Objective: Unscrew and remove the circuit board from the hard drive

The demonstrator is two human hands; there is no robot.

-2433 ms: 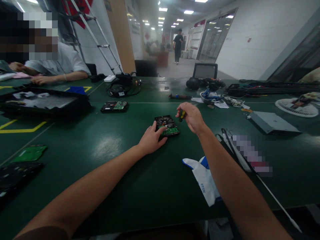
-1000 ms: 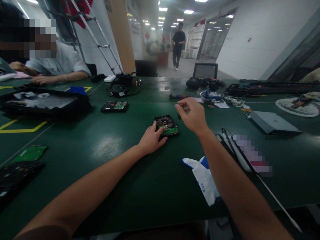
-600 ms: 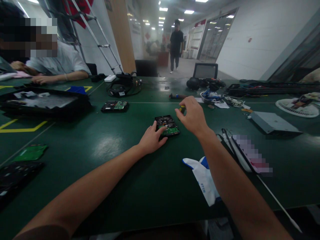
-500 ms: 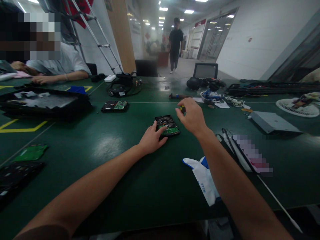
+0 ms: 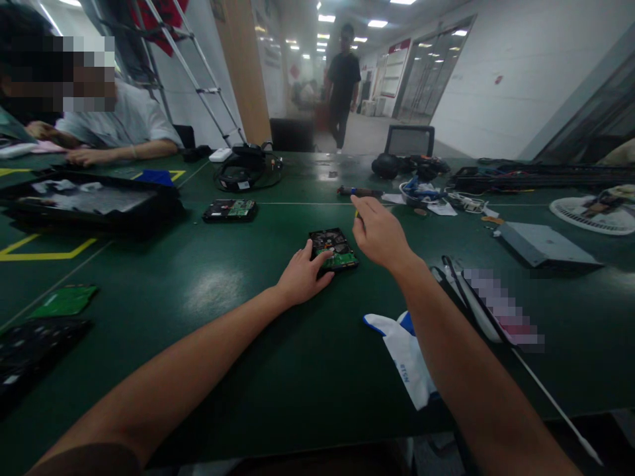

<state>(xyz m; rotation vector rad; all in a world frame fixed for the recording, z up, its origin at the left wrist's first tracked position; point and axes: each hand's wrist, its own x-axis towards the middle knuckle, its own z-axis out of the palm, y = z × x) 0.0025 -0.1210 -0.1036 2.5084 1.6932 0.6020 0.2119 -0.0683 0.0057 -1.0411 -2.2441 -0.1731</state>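
A black hard drive (image 5: 333, 247) with a green circuit board lies face up on the green table (image 5: 208, 291). My left hand (image 5: 302, 276) rests on its near left corner, fingers pressing down on it. My right hand (image 5: 380, 233) hovers just right of the drive, fingers closed round a small screwdriver (image 5: 356, 214) with a yellow and black handle; only its top shows above my fingers.
A white and blue glove (image 5: 404, 357) lies by my right forearm. Black straps and a thin rod (image 5: 496, 317) lie to the right, then a grey box (image 5: 543, 244). A second drive (image 5: 229, 209) and a black tray (image 5: 84, 205) sit left. A person (image 5: 124, 129) sits far left; another person (image 5: 342, 82) walks in the corridor.
My right hand has turned the screwdriver in its fingers and shifted slightly over the drive. My left hand has stayed on the drive. The person in the corridor has walked closer.
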